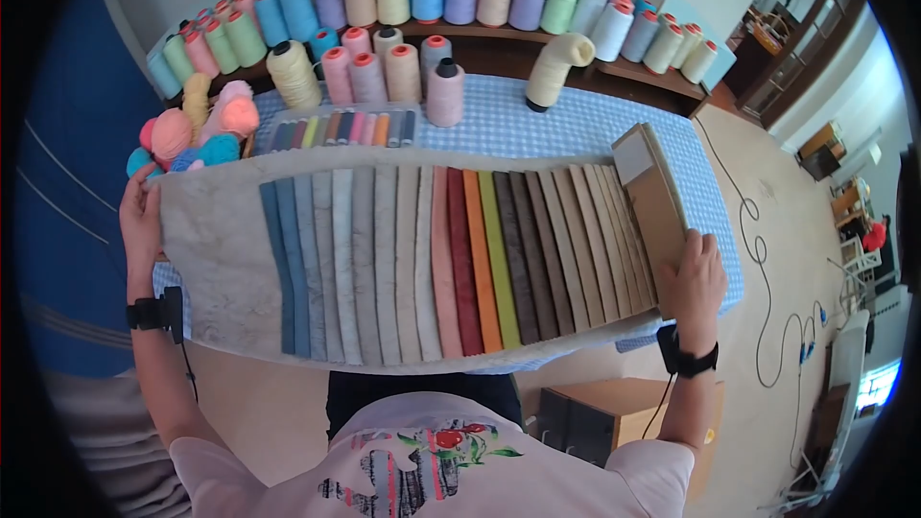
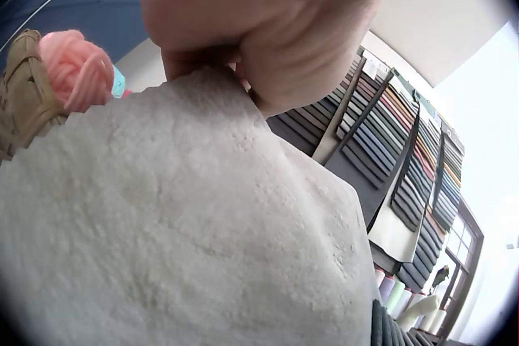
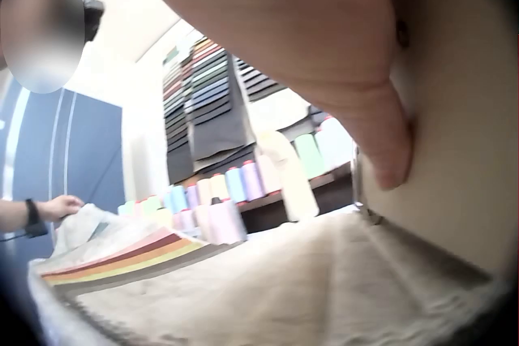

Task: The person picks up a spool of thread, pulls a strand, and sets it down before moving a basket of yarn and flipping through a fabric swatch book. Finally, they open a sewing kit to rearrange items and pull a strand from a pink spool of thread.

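A fabric swatch book (image 1: 384,259) lies spread across the table, its overlapping strips running from blues and greys through red, orange and green to browns and beiges. My left hand (image 1: 142,221) pinches the edge of the pale grey bottom fabric (image 1: 216,259); the left wrist view shows that fabric (image 2: 186,224) hanging from thumb and fingers. At the other end, my right hand (image 1: 696,280) grips the stiff cardboard header (image 1: 657,201) by its outer edge. In the right wrist view the thumb (image 3: 393,159) presses on the header's face, and the fingers behind it are hidden.
Yarn balls (image 1: 173,134), a case of small thread spools (image 1: 336,129) and thread cones (image 1: 446,94) stand behind the book on the checked tablecloth (image 1: 595,115). More cones line a curved brown shelf (image 1: 489,34). A wooden cabinet (image 1: 614,403) stands below, right; cables (image 1: 758,249) cross the floor.
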The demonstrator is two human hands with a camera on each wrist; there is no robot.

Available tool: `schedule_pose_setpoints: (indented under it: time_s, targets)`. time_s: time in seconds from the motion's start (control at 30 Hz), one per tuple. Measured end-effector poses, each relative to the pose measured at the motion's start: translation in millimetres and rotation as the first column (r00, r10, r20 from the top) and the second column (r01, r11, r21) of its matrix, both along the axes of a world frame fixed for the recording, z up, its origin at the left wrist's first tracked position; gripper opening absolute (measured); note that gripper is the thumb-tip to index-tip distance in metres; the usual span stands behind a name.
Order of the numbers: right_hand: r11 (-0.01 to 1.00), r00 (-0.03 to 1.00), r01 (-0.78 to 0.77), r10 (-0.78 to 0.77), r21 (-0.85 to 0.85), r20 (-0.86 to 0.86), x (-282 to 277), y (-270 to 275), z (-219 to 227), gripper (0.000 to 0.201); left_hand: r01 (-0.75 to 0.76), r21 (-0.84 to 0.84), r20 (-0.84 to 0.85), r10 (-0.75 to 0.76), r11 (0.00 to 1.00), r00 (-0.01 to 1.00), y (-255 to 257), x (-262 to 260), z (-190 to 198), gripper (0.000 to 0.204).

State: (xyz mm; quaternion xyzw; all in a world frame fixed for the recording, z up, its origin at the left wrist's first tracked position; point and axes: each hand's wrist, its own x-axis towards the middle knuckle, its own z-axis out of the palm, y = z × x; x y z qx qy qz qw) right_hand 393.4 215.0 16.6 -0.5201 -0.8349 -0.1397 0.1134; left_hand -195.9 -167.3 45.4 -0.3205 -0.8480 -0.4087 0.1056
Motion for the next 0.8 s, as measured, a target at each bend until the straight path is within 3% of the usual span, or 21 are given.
schedule_pose_setpoints:
  time_s: [0.07, 0.13, 0.2, 0.3, 0.33, 0.4, 0.43, 0.47, 0.53, 0.57, 0.6, 0.67, 0.7, 0.8]
  targets:
    - [0.998, 0.997, -0.020, 0.016, 0.053, 0.069, -18.0, -20.9, 6.6, 0.056, 0.067, 0.120, 0.049, -0.074, 0.990, 0.996, -0.1, 1.3, -2.7, 0.032]
    - [0.984, 0.984, -0.175, 0.175, -0.010, -0.002, -31.4, -42.7, 18.3, 0.048, 0.073, 0.146, 0.055, -0.081, 0.987, 0.995, -5.3, -3.2, -5.5, 0.032]
    - [0.974, 0.980, -0.201, 0.200, -0.102, -0.026, -33.2, -51.8, 26.4, 0.057, 0.090, 0.174, 0.065, -0.102, 0.981, 0.993, -8.4, -7.5, -8.0, 0.032]
    - [0.841, 0.918, -0.396, 0.366, -0.369, -0.150, -36.7, -56.2, 32.7, 0.061, 0.113, 0.231, 0.111, -0.141, 0.966, 0.984, -11.3, -8.0, -8.2, 0.033]
    - [0.846, 0.923, -0.386, 0.358, -0.369, -0.144, -35.6, -54.4, 28.1, 0.061, 0.120, 0.234, 0.116, -0.151, 0.965, 0.982, -10.9, -7.5, -8.0, 0.033]
    - [0.747, 0.837, -0.548, 0.487, -0.376, -0.251, -34.3, -49.4, 17.2, 0.050, 0.114, 0.274, 0.128, -0.154, 0.955, 0.980, -9.9, -7.2, -8.0, 0.033]
    - [0.744, 0.836, -0.536, 0.404, -0.399, -0.371, -35.1, -48.9, 18.8, 0.040, 0.119, 0.281, 0.133, -0.161, 0.952, 0.978, -10.5, -8.0, -9.0, 0.033]
    - [0.747, 0.840, -0.531, 0.401, -0.400, -0.367, -34.4, -45.8, 19.3, 0.040, 0.123, 0.283, 0.136, -0.166, 0.951, 0.977, -10.4, -7.7, -9.8, 0.033]
    - [0.841, 0.870, -0.395, 0.214, -0.369, -0.445, -27.5, -32.7, 14.0, 0.037, 0.123, 0.311, 0.152, -0.177, 0.942, 0.972, -11.2, -6.3, -10.7, 0.034]
    - [0.903, 0.894, -0.399, 0.344, -0.161, -0.287, -20.2, -21.5, 3.6, 0.039, 0.125, 0.310, 0.153, -0.179, 0.942, 0.972, -13.6, -7.5, -12.4, 0.034]
    - [0.904, 0.895, -0.397, 0.341, -0.161, -0.288, -16.9, -16.8, 0.0, 0.039, 0.125, 0.288, 0.141, -0.171, 0.949, 0.975, -17.2, -9.4, -14.6, 0.034]
    - [0.805, 0.937, -0.190, -0.023, -0.563, -0.349, -11.3, -9.8, -5.9, 0.048, 0.126, 0.265, 0.131, -0.165, 0.956, 0.978, -24.6, -12.8, -19.8, 0.034]
    - [0.775, 0.908, -0.219, -0.061, -0.593, -0.415, -3.5, -2.0, -18.0, 0.057, 0.141, 0.249, 0.127, -0.176, 0.958, 0.976, -28.5, -13.8, -23.6, 0.035]
    - [0.683, 0.935, -0.165, -0.121, -0.712, -0.332, -15.5, -5.3, -2.8, 0.056, 0.163, 0.248, 0.146, -0.203, 0.955, 0.968, -32.7, -0.5, -31.1, 0.039]
